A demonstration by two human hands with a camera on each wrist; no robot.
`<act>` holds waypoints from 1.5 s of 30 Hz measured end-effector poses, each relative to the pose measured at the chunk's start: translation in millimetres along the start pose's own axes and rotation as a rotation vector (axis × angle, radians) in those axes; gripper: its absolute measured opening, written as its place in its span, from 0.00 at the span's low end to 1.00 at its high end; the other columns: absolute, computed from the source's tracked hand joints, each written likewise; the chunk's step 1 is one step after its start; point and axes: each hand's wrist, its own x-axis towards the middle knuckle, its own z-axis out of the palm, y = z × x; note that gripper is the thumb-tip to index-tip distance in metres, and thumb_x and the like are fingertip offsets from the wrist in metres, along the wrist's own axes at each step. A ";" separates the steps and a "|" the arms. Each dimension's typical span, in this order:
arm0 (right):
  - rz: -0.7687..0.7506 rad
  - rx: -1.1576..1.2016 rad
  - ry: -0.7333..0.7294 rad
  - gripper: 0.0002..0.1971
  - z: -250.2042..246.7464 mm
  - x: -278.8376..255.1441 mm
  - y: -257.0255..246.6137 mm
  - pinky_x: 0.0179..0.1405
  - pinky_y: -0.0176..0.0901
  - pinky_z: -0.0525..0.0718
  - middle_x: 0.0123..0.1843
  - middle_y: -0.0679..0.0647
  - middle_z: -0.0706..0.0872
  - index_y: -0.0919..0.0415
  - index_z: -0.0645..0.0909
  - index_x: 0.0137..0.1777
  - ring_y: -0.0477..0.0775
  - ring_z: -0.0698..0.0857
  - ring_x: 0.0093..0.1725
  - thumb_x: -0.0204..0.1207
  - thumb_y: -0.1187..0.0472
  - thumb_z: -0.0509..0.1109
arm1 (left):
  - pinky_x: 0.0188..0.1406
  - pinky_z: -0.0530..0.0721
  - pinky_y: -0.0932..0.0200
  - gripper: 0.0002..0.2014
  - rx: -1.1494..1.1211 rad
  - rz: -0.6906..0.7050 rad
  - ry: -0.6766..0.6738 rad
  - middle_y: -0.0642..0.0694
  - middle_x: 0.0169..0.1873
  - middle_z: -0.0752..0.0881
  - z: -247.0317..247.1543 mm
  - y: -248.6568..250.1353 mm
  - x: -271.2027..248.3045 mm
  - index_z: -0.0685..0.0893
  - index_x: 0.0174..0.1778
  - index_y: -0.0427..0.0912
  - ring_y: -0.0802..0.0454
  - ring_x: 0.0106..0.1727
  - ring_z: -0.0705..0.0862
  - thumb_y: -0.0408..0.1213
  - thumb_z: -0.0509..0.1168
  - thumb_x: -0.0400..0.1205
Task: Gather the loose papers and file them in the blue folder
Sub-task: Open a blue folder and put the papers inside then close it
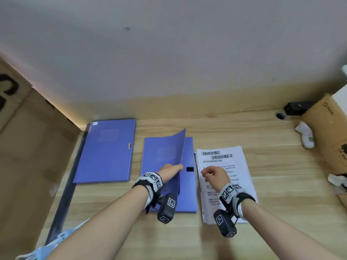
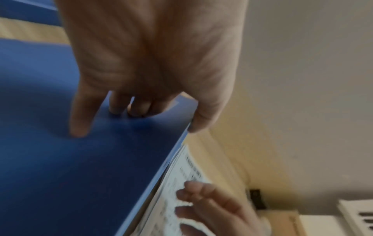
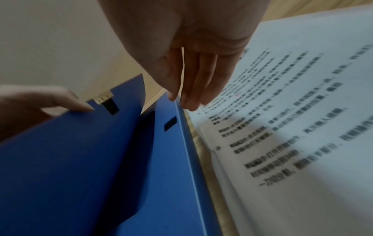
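On the wooden surface, seen from the head camera, the left hand pinches the free edge of the blue folder's cover and holds it lifted, so the blue folder stands partly open. Just to the right of this hand lies the stack of printed papers, beside the folder and not yet inside it. The right hand hovers over the stack with loosely curled fingers; it seems to hold nothing. Well to the left of the left hand lies a second blue folder, closed.

From the left wrist camera, the thumb is behind the cover's edge and the fingers press on its front face, so the grip is firm.

From the right wrist camera, the fingers hang nearly straight, just above the gap between folder and papers, gripping nothing that I can see.

I judge that the task is at its beginning: the folder is being opened, the papers are already in one pile, and they must yet be lifted, put inside, and the cover closed.
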 end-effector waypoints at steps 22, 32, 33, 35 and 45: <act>-0.179 -0.877 -0.295 0.23 84.0 4.9 -55.0 0.71 0.56 0.74 0.70 0.60 0.70 0.60 0.77 0.69 0.66 0.71 0.72 0.75 0.56 0.61 | 0.81 0.38 0.29 0.36 1.371 -0.120 0.456 0.35 0.85 0.36 -125.4 -112.0 -63.2 0.55 0.85 0.48 0.36 0.85 0.34 0.47 0.60 0.82; -0.186 -0.908 -0.272 0.30 83.3 6.2 -41.3 0.76 0.58 0.72 0.86 0.58 0.53 0.55 0.68 0.80 0.61 0.58 0.84 0.76 0.54 0.62 | 0.75 0.63 0.35 0.32 1.066 -0.111 0.241 0.40 0.86 0.39 -88.1 -167.4 -12.5 0.59 0.82 0.48 0.39 0.86 0.40 0.42 0.57 0.81; -0.191 -0.896 -0.257 0.30 83.1 6.6 -39.3 0.75 0.57 0.73 0.86 0.58 0.53 0.55 0.68 0.79 0.60 0.59 0.84 0.76 0.54 0.62 | 0.74 0.66 0.36 0.32 1.061 -0.109 0.234 0.38 0.86 0.38 -86.0 -168.2 -9.4 0.57 0.83 0.48 0.37 0.86 0.41 0.42 0.56 0.81; -0.204 -0.828 -0.216 0.29 81.6 7.2 -36.3 0.74 0.54 0.74 0.85 0.57 0.58 0.55 0.71 0.78 0.59 0.64 0.82 0.76 0.54 0.64 | 0.72 0.69 0.36 0.30 1.064 -0.102 0.231 0.33 0.85 0.42 -82.4 -163.4 -5.2 0.61 0.80 0.47 0.33 0.85 0.47 0.41 0.56 0.80; -0.116 -0.301 0.160 0.18 14.1 -5.7 2.4 0.66 0.43 0.73 0.70 0.58 0.79 0.61 0.82 0.67 0.59 0.79 0.70 0.77 0.66 0.65 | 0.62 0.77 0.42 0.24 0.859 0.282 0.245 0.40 0.68 0.75 -51.2 -61.4 11.7 0.69 0.73 0.40 0.37 0.70 0.73 0.41 0.56 0.81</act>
